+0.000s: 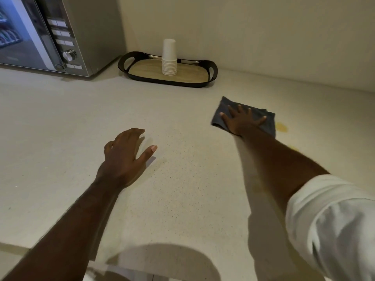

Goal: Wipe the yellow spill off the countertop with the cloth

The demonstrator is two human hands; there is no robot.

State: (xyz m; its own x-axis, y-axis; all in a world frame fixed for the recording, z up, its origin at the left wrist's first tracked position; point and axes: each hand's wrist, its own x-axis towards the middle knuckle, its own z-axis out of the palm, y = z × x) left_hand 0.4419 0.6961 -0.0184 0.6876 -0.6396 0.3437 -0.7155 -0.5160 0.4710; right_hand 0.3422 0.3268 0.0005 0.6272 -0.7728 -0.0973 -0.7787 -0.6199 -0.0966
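Note:
A dark grey cloth (223,107) lies flat on the pale speckled countertop (182,189), right of centre. My right hand (240,121) presses down on it, fingers spread flat across the fabric. A yellow spill (281,127) shows just right of the cloth's edge, and a smaller yellow spot (293,148) lies nearer, beside my right forearm. My left hand (123,157) rests on the bare countertop left of centre, fingers apart, holding nothing.
A black tray with a wooden base (142,69) stands against the back wall, carrying a stack of white paper cups (169,57). A silver microwave (50,35) fills the back left corner. The countertop's front edge runs along the bottom left.

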